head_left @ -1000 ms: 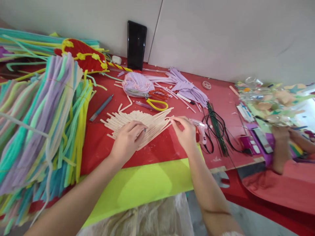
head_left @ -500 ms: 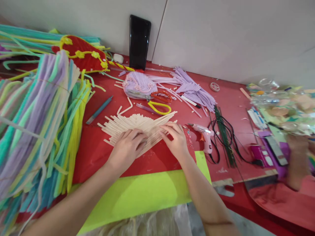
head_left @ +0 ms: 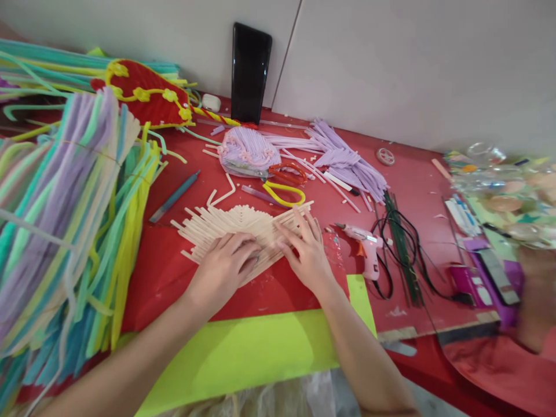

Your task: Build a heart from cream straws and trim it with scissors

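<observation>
A fan-shaped piece made of cream pipe cleaners [head_left: 243, 220] lies on a red sheet in front of me. My left hand [head_left: 226, 260] is closed over its near left part, with bent fingers held together and the thumb close beneath them. Across its right part, my right hand [head_left: 306, 252] lies with the fingers spread, the tips touching the strips. What sits under my fingers is hidden. Just beyond the piece are scissors [head_left: 284, 194] with one yellow and one red-orange handle. Two bent cream offcuts [head_left: 223, 194] lie at its far edge.
Bundles of coloured pipe cleaners [head_left: 78, 220] crowd the left. A lilac pipe-cleaner piece [head_left: 247, 150] and a black phone [head_left: 249, 72] are behind. To the right are a pink glue gun [head_left: 367, 246] with its black cord, and another person's arm [head_left: 538, 295].
My right hand's fingers have spread and shifted slightly over the right part of the cream piece. My left hand stays nearly in place. The view has shifted a little.
</observation>
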A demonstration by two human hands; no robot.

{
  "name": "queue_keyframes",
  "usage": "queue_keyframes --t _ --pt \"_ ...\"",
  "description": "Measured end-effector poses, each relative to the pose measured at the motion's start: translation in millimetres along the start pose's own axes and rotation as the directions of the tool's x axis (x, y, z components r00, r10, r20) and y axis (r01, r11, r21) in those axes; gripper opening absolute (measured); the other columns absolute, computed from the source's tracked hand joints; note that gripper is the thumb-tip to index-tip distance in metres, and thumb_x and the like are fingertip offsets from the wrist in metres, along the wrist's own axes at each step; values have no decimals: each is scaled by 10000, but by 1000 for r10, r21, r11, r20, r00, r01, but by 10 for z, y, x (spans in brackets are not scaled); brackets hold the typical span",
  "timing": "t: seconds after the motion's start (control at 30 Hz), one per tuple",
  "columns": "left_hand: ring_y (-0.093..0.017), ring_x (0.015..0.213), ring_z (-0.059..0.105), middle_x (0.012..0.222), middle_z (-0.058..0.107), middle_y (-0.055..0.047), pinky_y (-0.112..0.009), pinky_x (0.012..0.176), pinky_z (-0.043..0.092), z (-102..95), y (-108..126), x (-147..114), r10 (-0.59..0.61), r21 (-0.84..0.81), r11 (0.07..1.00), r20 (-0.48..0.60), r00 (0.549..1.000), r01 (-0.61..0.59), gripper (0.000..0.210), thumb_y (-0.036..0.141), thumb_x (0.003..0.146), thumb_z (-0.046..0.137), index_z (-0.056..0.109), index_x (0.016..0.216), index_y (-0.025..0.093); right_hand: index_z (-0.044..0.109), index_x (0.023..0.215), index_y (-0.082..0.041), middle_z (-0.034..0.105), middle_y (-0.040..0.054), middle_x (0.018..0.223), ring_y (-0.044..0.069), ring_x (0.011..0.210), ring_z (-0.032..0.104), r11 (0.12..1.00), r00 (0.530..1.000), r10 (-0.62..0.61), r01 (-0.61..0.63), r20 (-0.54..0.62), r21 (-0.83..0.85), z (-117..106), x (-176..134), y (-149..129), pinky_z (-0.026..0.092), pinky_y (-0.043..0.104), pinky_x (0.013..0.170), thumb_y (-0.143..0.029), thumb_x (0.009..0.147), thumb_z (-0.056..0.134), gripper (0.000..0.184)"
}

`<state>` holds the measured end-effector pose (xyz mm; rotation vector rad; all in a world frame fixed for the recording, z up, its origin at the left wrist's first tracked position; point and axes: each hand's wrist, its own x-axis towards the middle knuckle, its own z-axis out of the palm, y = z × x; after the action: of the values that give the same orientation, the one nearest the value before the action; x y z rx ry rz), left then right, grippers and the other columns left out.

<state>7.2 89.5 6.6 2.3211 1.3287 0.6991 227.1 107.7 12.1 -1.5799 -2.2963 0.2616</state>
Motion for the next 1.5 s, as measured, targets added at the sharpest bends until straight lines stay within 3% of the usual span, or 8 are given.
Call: queue_keyframes --t 0.17,0.5,0.6,0.73,0.87,1.13,1.37,1.5 --pt "-232 1035 574 1140 616 -69 -416 903 474 3 -5 1 -13 -14 1000 -4 1000 13 151 207 921 537 621 1046 213 384 1459 -380 149 -10 1620 310 1493 113 1000 1000 13 -13 -16 -9 12 21 -27 205 618 1167 -400 961 464 504" --pt "-234 1040 571 1147 614 -68 -415 907 479 13 -14 0 -17 -42 999 -1 1000 17 164 193 912 543 627 1051 216 512 1371 -357 231 10 1597 323 1492 101 1000 1000 13 -13 -15 1 57 58 -63 151 644 1165 -408 961 461 416" --pt "-222 1022 585 1124 628 -68 -401 906 482 1 0 6 -33 -76 997 -11 999 33 144 207 918 542 633 1030 205 608 1255 -308 431 52 1486 280 1432 302 988 985 54 -29 -165 154 18 58 -47 243 576 1164 -338 971 450 326" --pt "-204 961 608 1037 661 -64 -379 865 498 -42 27 23 -45 -139 990 -62 997 36 128 222 931 523 634 989 195 670 943 -248 692 56 981 206 971 653 867 895 297 -107 -334 487 -29 37 54 523 398 918 -342 894 598 128" --pt "-198 937 616 1002 673 -60 -370 845 499 -84 33 31 -32 -149 989 -114 993 14 126 195 927 518 624 995 194 622 789 -217 686 31 824 174 790 668 729 803 497 -179 -329 661 -56 22 166 549 334 775 -360 810 699 164" --pt "-196 922 620 1005 672 -68 -360 844 488 -97 6 43 -77 -178 983 -125 989 54 157 200 930 500 643 993 187 579 789 -199 685 13 789 151 738 673 668 818 480 -106 -317 737 -9 32 214 539 303 730 -349 810 702 196" --pt "-140 800 644 886 699 -47 -255 732 493 -147 86 61 -235 -597 781 -8 972 184 227 293 945 478 674 954 178 728 931 -261 645 8 831 130 777 609 750 942 100 140 -320 646 -173 -40 -79 490 277 713 -213 895 620 124" --pt "-121 685 629 745 682 -20 -224 655 494 -220 127 67 -270 -765 616 20 963 189 254 351 922 506 687 892 176 710 1117 -368 617 7 841 128 794 557 795 911 -229 378 -343 475 -230 -45 -318 472 277 721 -117 876 631 356"
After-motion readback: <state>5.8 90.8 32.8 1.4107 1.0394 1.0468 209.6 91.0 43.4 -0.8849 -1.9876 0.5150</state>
